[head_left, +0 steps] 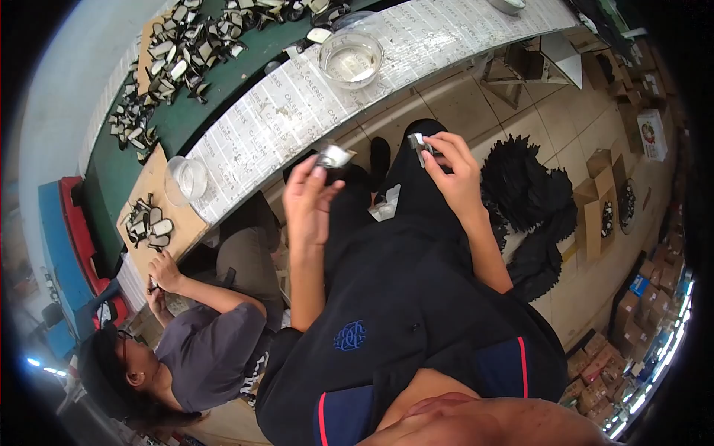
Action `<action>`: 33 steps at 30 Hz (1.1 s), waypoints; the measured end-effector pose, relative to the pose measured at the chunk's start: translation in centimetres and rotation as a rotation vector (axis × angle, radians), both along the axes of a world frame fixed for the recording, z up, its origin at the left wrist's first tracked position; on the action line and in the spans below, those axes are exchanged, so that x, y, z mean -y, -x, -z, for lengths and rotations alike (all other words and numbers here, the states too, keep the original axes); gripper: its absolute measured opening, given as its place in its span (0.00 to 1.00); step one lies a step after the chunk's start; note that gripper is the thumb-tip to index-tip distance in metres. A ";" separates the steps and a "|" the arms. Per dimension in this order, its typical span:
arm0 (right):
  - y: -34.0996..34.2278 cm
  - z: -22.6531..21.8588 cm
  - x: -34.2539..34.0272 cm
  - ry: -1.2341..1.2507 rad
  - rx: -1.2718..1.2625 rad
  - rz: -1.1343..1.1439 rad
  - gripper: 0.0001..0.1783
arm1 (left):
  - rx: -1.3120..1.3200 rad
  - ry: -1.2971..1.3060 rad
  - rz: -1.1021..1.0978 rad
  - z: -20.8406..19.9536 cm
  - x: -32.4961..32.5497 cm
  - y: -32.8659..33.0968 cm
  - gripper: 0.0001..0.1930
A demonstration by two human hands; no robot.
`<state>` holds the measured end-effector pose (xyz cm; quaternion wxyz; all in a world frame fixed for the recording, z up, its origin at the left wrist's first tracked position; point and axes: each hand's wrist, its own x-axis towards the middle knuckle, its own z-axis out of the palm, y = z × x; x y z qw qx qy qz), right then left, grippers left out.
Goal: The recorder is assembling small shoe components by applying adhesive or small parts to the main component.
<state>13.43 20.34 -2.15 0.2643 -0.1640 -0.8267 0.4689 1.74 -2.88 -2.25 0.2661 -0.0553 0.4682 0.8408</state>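
Note:
In front of my lap, my left hand (pixel 306 195) pinches a shoe heel (pixel 332 157) with a pale, shiny face, smeared by motion. A little to the right, my right hand (pixel 455 169) closes its fingertips on a small black-and-white piece (pixel 418 146). It looks like another shoe heel, but the fingers cover part of it. The two hands are apart. Under them, a crumpled whitish scrap (pixel 385 204) lies on my dark trousers. Beyond the hands, a glass bowl (pixel 349 61) stands on the paper-covered bench edge (pixel 279 108).
Many black heels (pixel 197 56) are heaped along the green belt (pixel 178 108). At left, a co-worker (pixel 212 327) handles something beside a board (pixel 190 227) with heels and a clear bowl (pixel 186 181). Black jagged-edged pieces (pixel 528 193) are piled at my right, near an open carton (pixel 593 204).

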 end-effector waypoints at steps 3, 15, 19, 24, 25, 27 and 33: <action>-1.2 5.6 -0.9 0.119 0.073 -0.010 0.13 | -0.515 0.226 -0.399 -4.9 3.0 4.2 0.13; -3.4 14.7 -1.1 0.334 0.129 0.108 0.11 | -1.839 0.565 -1.311 -29.5 -3.5 24.1 0.21; -4.1 14.6 -1.6 0.348 0.109 0.161 0.11 | -1.878 0.978 -0.581 -21.5 -14.1 29.7 0.27; -3.4 14.6 -1.6 0.378 0.072 0.141 0.11 | -1.341 1.274 0.292 -1.3 -11.9 33.0 0.21; -3.6 14.8 -1.8 0.365 0.075 0.142 0.11 | -1.239 1.366 0.366 1.5 -11.8 32.2 0.20; -3.2 14.9 -1.7 0.365 0.070 0.125 0.11 | -1.077 1.453 0.404 5.5 -10.5 31.1 0.20; -3.9 15.6 -2.2 0.387 0.108 0.151 0.10 | -0.997 1.451 0.216 5.5 -12.8 28.2 0.18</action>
